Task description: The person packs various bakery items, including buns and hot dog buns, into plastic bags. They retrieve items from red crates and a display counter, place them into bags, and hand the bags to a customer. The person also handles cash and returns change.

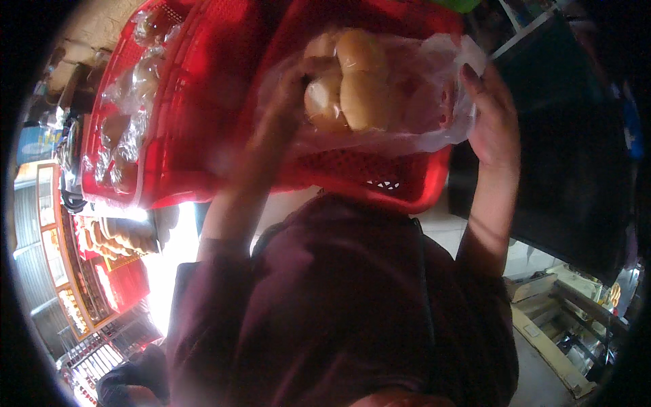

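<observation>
Several golden bread rolls [366, 102] sit together at the left end of a clear plastic bag [427, 61]. Over the red baskets, the bag lies across both my hands. My left hand [291, 88] is closed on the bag beside the rolls; it is in shadow and a little blurred, and some of its fingers are hidden. At the bag's slack right end, my right hand [494, 119] holds the plastic, thumb on the near side. Part of the right fingers is hidden behind the film.
Beneath the bag is a red plastic basket [420, 186]. Left of it, another red basket [166, 102] has several wrapped rolls [122, 142] along its side. A dark panel [542, 183] stands at the right. Farther left are a shelf with baked goods [119, 234] and a wood-framed case [57, 258].
</observation>
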The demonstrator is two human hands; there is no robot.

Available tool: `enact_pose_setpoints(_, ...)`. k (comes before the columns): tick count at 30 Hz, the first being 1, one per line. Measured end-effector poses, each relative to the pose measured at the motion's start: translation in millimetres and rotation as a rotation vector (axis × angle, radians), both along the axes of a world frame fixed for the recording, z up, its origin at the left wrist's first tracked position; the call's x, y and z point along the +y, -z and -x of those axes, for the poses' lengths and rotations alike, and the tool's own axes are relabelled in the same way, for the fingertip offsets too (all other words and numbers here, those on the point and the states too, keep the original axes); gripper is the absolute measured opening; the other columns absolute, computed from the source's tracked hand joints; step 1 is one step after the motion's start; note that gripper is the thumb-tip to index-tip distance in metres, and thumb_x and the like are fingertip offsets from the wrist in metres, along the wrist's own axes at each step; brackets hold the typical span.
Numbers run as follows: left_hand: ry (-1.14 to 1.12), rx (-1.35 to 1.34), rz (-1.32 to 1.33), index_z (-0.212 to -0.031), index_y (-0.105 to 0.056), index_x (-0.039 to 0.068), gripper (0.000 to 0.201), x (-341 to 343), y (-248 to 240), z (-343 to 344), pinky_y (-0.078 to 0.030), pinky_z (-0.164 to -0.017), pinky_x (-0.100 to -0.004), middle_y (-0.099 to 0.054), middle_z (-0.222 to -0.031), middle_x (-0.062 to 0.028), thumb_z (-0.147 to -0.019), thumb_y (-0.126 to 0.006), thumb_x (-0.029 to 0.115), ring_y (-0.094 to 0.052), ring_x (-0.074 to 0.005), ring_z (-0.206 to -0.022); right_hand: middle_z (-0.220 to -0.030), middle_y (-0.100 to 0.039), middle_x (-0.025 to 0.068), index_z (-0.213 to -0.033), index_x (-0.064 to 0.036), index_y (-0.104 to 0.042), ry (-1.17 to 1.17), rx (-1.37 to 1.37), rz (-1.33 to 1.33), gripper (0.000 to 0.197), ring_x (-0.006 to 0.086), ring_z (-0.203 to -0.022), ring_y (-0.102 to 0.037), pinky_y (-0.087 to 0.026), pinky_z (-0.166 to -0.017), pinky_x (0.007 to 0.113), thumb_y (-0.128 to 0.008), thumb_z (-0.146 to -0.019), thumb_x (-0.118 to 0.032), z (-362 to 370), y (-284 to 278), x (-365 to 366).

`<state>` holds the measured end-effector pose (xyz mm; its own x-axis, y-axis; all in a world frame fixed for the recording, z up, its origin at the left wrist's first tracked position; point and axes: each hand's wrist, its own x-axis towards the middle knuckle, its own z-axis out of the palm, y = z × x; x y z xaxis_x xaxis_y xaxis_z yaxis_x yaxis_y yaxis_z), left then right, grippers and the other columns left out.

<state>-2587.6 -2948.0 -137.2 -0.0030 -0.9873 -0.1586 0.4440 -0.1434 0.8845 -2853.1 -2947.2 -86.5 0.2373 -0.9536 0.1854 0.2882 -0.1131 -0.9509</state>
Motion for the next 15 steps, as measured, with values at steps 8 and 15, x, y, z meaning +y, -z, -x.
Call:
enact_pose_setpoints(8,-0.322,-0.092,0.23,-0.111,-0.059,0.001,0.038,-10.2,15.0,-1.5,-0.051,-0.083,-0.0357,-0.061,-0.105,-0.0145,-0.077,-0.067,0.017,-0.062,-0.0244,-0.097,-0.063,-0.039,-0.0042,-0.129,-0.0054,-0.046,-0.192,0.054,-0.039,0.044,0.0009,-0.043,-0.025,-0.021,-0.04,0.018,-0.058,-0.093,-0.028,-41.0,-48.7,6.2)
enact_pose_setpoints(15,-0.312,-0.656,0.729,-0.107,-0.06,0.002,0.033,7.5,32.7,58.1,-0.051,-0.081,-0.0367,-0.061,-0.105,-0.0149,-0.079,-0.066,0.018,-0.062,-0.0249,-0.096,-0.063,-0.063,0.0177,-0.08,0.0005,-0.066,-0.163,0.817,0.44,0.032,0.0259,-0.06,-0.065,-0.05,-0.055,0.039,-0.066,-0.078,-0.031,-157.2,-42.7,-18.1)
